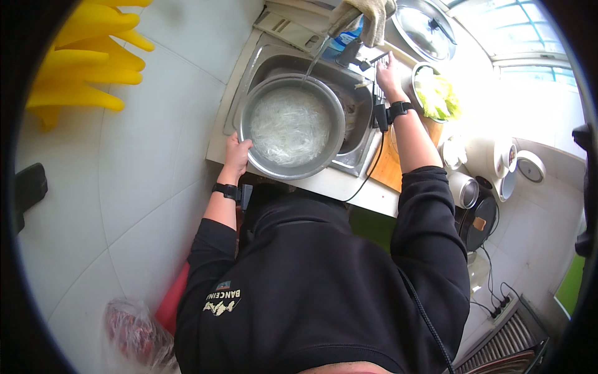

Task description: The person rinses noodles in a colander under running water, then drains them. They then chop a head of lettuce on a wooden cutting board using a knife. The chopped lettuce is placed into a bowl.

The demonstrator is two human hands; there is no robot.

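Observation:
With its thumb over the near-left rim, my left hand (238,153) grips a round metal basin (339,126). Water and a mass of thin, translucent noodle-like strands (289,126) fill much of it. The basin sits over the steel sink (363,126), hiding most of the bowl. A stream of water (316,60) falls from the faucet (350,52) into the basin's far side. At the faucet's lever (377,58), the fingers of my right hand (390,79) close on its end. A beige cloth glove (366,21) covers the faucet's upper part.
Right of the sink are a wooden cutting board (385,163) and a bowl of leafy greens (439,96). A pot lid (424,30) leans behind. Yellow rubber gloves (88,61) hang at upper left. A black cable (377,161) trails from my right wrist across the counter.

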